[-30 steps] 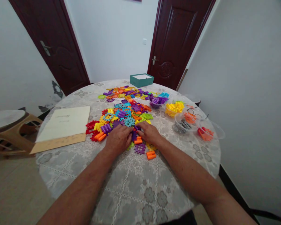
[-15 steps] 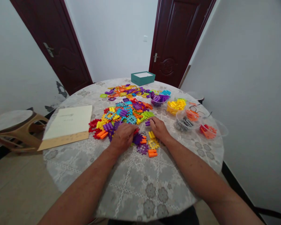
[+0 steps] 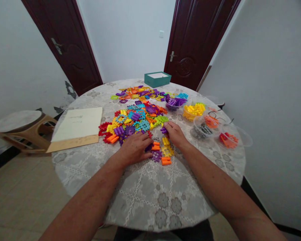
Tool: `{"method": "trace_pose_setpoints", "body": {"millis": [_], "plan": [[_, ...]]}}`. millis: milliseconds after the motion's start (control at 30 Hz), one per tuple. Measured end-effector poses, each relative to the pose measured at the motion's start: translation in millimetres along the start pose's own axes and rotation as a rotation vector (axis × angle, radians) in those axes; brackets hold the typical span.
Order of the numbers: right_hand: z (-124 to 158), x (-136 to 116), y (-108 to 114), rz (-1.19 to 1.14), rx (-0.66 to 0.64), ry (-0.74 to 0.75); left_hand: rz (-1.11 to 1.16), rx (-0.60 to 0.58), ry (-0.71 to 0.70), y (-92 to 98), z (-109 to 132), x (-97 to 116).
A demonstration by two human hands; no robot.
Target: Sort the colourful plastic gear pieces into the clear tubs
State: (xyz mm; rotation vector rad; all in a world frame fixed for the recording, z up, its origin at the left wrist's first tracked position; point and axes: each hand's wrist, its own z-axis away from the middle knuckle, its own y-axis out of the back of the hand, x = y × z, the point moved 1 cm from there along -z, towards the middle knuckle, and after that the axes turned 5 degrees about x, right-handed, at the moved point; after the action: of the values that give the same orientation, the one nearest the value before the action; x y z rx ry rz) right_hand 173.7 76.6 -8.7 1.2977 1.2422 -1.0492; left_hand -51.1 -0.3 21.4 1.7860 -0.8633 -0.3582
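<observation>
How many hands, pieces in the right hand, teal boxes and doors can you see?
Hands: 2, left hand and right hand
Pieces seen in the right hand: 1, a purple piece
Teal box: 1
Doors: 2, left door and right door
Total: 6

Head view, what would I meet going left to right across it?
Stool, pale sheet, left hand, right hand, gray pieces, rightmost red pieces.
</observation>
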Motion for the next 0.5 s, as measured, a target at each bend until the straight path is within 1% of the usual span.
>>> {"method": "trace_pose_setpoints", "body": {"millis": [67,100,133,200,267,333,400,500], "plan": [[-1,0,-1,-0.141,0.014,-0.119,-0.018,-0.017,-0.004,-2.8,0,1],[-1,-1,-1,-0.202,0.013,-0.179,-0.007,-0.007,0.004,-3.7,0,0],[-1,-2,-1,-0.253,0.004,-0.228,0.013,0.025,0.025,-3.8,0,-3],[0,-4,-1,-0.335,-0.043,-0.291,0.065,0.151,0.096,-2.0,0,-9],[1,-8,-1,-0.404,-0.11,-0.31,0.112,0.314,0.212,1.1,-1,-16],[4,-12,-3,-0.459,-0.167,-0.31,0.159,0.439,0.347,2.9,-1,-22],[8,-17,-5,-0.48,-0.2,-0.3,0.236,0.489,0.456,1.8,-1,-25],[13,-21,-9,-0.445,-0.234,-0.261,0.4,0.494,0.549,-4.6,-1,-26]]}}
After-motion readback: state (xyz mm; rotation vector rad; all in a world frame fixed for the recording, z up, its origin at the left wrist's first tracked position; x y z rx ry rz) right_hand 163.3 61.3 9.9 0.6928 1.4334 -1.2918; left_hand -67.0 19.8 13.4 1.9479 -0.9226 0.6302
